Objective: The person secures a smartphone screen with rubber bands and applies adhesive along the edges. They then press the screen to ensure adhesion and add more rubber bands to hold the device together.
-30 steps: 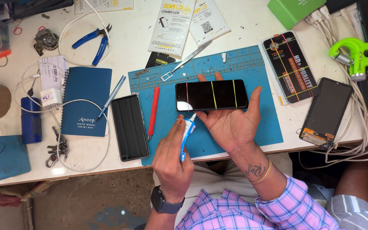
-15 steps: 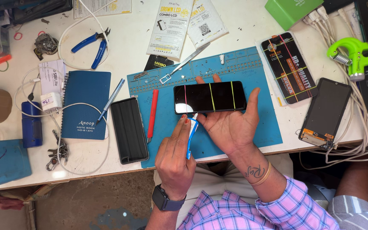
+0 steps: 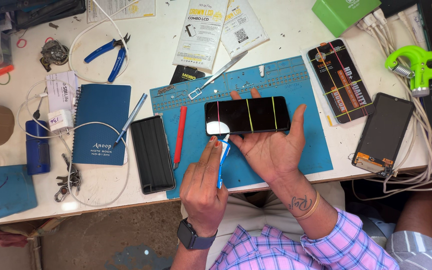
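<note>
While one phone (image 3: 247,116) rests, two hands (image 3: 271,150) work.

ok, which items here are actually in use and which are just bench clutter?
In use:
- phone with three coloured lines across its dark screen, held in the right hand
- thin blue tool in the left hand, tip at the phone's lower edge
- blue work mat beneath

Lying about:
- red pry stick
- dark phone back
- blue notebook
- blue-handled pliers
- tweezers
- green hand gripper
</note>
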